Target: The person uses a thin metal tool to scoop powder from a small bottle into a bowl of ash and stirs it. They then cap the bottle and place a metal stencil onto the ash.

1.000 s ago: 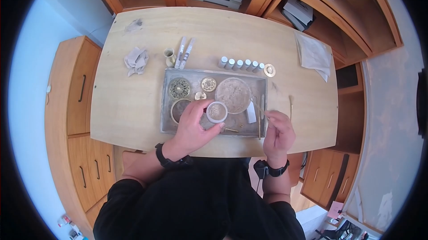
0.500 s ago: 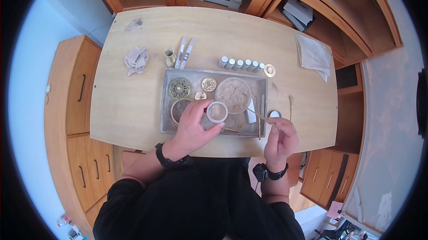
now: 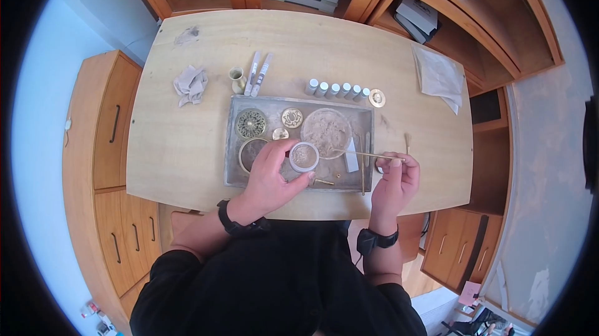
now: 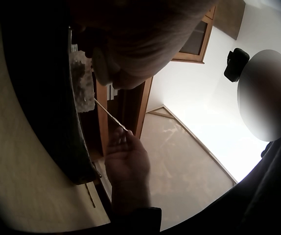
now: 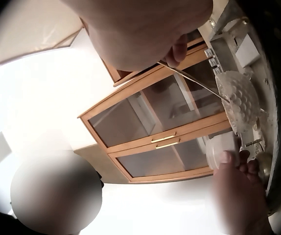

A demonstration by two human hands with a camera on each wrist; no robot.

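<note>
My left hand (image 3: 269,177) grips a small round jar (image 3: 304,157) with powder in it, held over the tray's front part. Between the fingertips of my right hand (image 3: 395,185) is a thin stick-like tool (image 3: 368,155), its tip at a round textured glass bowl (image 3: 326,133) of pale powder. The right wrist view shows the bowl's bumpy side (image 5: 238,100), the tool (image 5: 194,79) reaching it and the jar (image 5: 222,149) in my left hand (image 5: 238,196). In the left wrist view my right hand (image 4: 127,164) pinches the tool.
The grey tray (image 3: 231,167) also holds an openwork brass lid (image 3: 251,124), a brass ring (image 3: 242,155), a lotus disc (image 3: 292,118) and a white block (image 3: 352,155). Behind stand several small vials (image 3: 335,91), a brass vase (image 3: 238,79) and two tubes. Crumpled cloth (image 3: 190,85) lies left, a brush (image 3: 408,142) right.
My right hand has shifted a little to the right, and the tool now lies flatter, its tip at the bowl's front edge. My left hand and the jar have stayed in place.
</note>
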